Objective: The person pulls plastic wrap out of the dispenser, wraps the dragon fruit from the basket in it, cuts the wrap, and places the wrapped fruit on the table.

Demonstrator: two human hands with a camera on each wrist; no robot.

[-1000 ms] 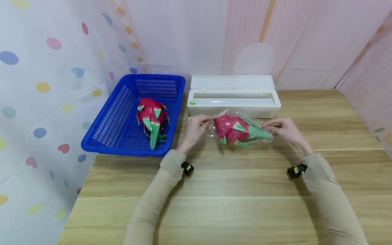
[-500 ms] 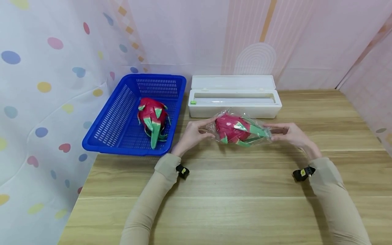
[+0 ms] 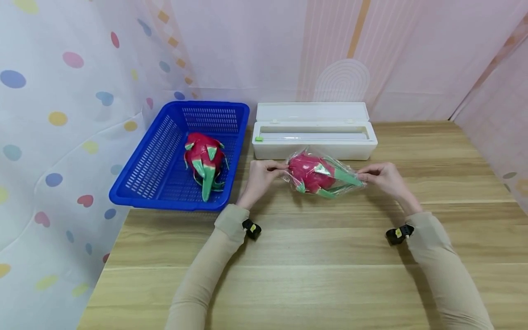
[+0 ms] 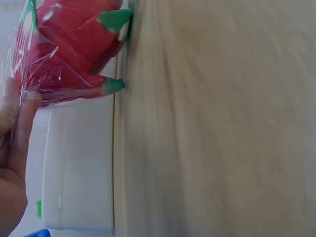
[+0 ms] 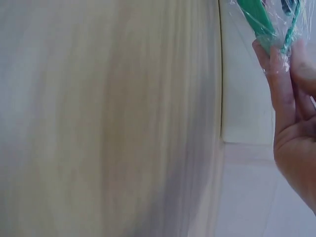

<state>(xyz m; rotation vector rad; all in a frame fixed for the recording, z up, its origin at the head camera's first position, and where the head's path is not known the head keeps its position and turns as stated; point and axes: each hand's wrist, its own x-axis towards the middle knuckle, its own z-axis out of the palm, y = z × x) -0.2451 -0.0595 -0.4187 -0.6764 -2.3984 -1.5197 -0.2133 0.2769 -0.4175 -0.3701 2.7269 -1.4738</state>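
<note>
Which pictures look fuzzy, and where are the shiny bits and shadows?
Head view: mostly sharp, glints on the clear wrap, shadows on the table beside the left sleeve and right sleeve; left wrist view: table grain smeared, bright streaks on the wrap; right wrist view: table grain blurry, with a greyish shadow low down.

we count two red dragon fruits with green-tipped scales (image 3: 307, 173), one crinkled wrapping of clear plastic film (image 3: 348, 167), one blue perforated plastic basket (image 3: 165, 204), one long white lidded box (image 3: 272, 150), one small green tab (image 3: 259, 139) and one pale wood-grain bench (image 3: 313, 284). we see one bare left hand (image 3: 259, 178) and one bare right hand (image 3: 385, 179), two beige cloth sleeves (image 3: 206, 270) and two black wrist-worn devices (image 3: 398, 234).
</note>
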